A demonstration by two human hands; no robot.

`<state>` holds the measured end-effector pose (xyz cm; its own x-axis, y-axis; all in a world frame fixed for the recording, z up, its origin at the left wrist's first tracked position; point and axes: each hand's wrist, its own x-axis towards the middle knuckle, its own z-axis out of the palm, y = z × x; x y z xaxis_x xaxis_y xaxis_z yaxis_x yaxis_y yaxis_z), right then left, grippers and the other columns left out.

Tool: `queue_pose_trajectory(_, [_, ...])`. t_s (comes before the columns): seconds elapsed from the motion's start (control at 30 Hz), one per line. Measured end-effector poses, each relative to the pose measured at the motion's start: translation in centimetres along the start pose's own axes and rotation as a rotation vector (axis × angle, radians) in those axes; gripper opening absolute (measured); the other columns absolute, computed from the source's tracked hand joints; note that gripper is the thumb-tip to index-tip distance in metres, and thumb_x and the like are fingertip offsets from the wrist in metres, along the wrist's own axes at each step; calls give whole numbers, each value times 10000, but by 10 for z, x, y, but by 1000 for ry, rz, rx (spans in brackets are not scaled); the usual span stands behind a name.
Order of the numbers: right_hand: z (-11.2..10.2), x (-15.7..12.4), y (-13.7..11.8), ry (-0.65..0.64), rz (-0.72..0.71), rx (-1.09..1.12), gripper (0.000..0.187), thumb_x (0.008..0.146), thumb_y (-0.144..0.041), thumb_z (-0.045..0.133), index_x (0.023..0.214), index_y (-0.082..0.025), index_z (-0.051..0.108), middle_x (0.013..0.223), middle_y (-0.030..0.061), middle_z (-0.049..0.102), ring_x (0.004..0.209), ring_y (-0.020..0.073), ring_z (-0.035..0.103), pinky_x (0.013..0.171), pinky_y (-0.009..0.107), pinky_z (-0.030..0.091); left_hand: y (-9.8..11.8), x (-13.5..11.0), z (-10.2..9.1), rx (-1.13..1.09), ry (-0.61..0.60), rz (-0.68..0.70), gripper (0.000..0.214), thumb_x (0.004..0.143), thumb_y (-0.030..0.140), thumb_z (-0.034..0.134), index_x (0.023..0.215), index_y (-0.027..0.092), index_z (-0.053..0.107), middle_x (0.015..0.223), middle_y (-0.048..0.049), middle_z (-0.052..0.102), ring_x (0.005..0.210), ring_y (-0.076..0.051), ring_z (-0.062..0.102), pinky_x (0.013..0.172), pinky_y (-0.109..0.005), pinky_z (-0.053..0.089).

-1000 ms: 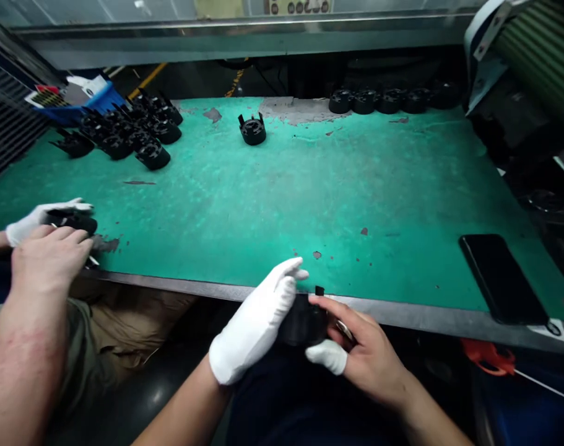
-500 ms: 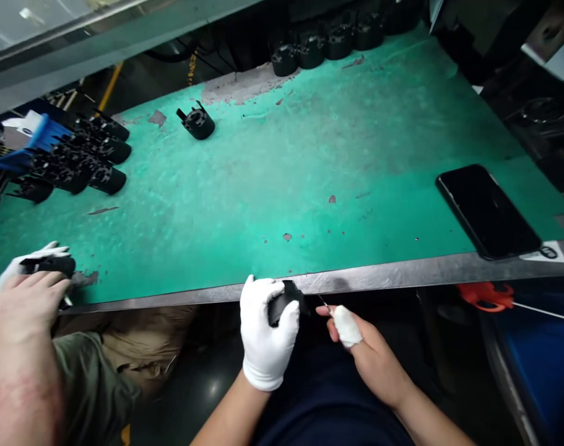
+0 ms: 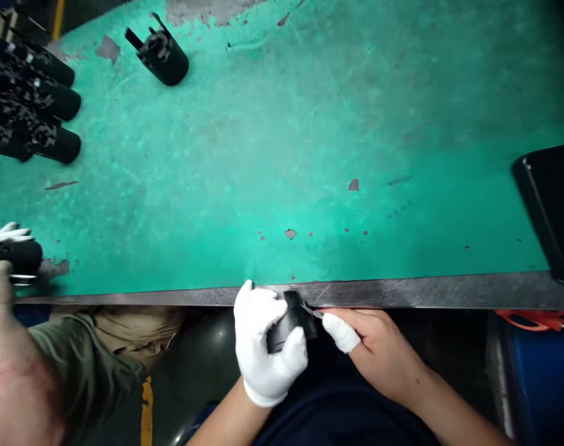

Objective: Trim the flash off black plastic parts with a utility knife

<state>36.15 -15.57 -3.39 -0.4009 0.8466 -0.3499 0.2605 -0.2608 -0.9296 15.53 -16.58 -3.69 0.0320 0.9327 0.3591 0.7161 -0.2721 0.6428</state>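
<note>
My left hand (image 3: pixel 268 347), in a white glove, is wrapped round a black plastic cylindrical part (image 3: pixel 282 331) at the table's front edge. Bare apart from a white cover on the thumb, my right hand (image 3: pixel 372 347) pinches a small thin metal tool (image 3: pixel 313 311). The tool's tip is at the right side of the black part; whether it touches cannot be told. Most of the tool is hidden in my fingers.
The green table (image 3: pixel 244 161) has worn patches. One black part with prongs (image 3: pixel 165 59) stands apart; several more (image 3: pixel 54 99) cluster left. A co-worker's hands hold another part (image 3: pixel 24 255). A phone (image 3: pixel 555 210) lies right, above orange-handled scissors (image 3: pixel 532 320).
My right hand has moved left, bringing the metal tool up to the black part. The view has tilted down and come closer to the table. The left hand keeps its hold.
</note>
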Motion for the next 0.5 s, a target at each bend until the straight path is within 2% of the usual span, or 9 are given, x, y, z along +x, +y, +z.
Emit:
queue_pose_trajectory(0.07, [1,1,-1,6,21,-19,322,1020,-321,502,1270,-338,705,1230,6,732,1163,213,648,1052,346,461,-1,-1,-1,-2,-18,-6,298,801,227,675,1088,191,604,1096,-76,637,1038,-254,644,1120,-676,373])
queue_pose_trajectory(0.3, [9,-2,-6,65,84,-77,257,1013,-335,512,1132,-317,739,1127,8,754,1092,213,668,976,321,487,-2,-1,-2,-13,-45,-24,328,786,224,696,1098,191,601,1093,-80,642,1038,-263,646,1118,-690,367])
queue_pose_trajectory(0.43, [16,-1,-6,113,109,-117,291,1021,-373,480,928,-280,740,899,23,741,907,220,676,858,331,494,-2,-1,1,-8,-10,-14,332,776,195,706,1091,214,600,1067,-56,640,1022,-245,649,1125,-670,379])
queue_pose_trajectory(0.5, [19,-1,-5,137,121,-122,310,1022,-376,467,884,-263,721,854,26,723,831,215,656,795,329,483,-1,1,2,-6,4,7,325,783,183,702,1088,221,596,1054,-47,638,1005,-233,654,1126,-658,386])
